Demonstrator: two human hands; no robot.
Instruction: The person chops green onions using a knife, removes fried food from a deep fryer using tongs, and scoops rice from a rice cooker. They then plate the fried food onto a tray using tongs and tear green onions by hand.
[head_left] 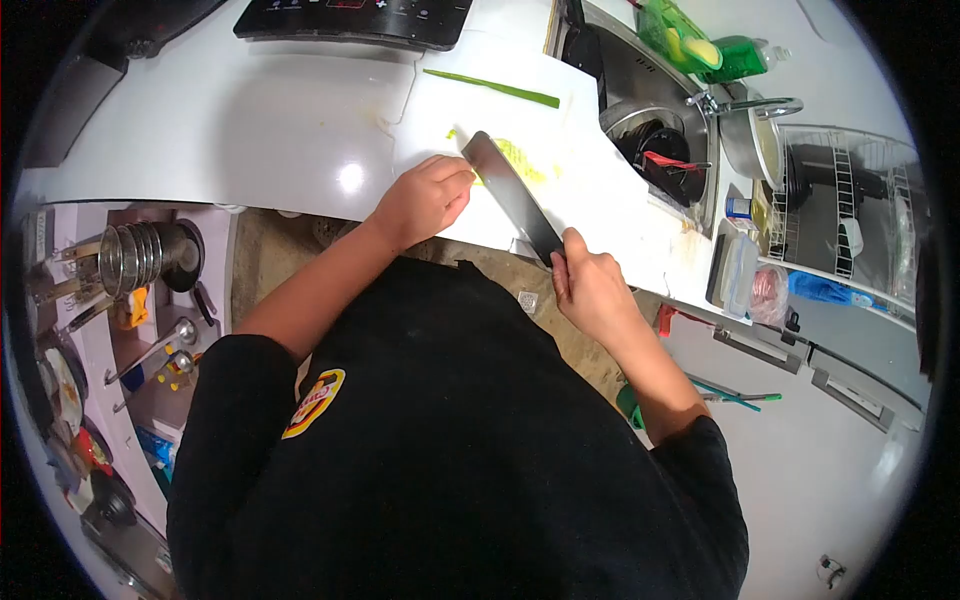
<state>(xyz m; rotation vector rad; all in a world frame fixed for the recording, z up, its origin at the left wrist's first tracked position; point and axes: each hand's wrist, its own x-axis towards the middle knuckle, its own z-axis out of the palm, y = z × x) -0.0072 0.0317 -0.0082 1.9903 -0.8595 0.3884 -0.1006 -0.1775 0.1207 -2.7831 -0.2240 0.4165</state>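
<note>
Wraps the right hand (pixel 592 285) round the handle of the knife (pixel 512 190); curls the left hand (pixel 428 200) closed beside the blade, near the knife's tip. Cannot tell whether pinching anything with it. Has chopped green bits (pixel 522 160) just right of the knife and one long green stalk (pixel 490 88) beyond its tip. For even cuts, keep the left hand tucked back from the blade and the strokes short. Mind the near edge of the counter (pixel 310 110), close beside the knife's handle; find open room left of the knife, and the sink (pixel 628 80) at its right.
</note>
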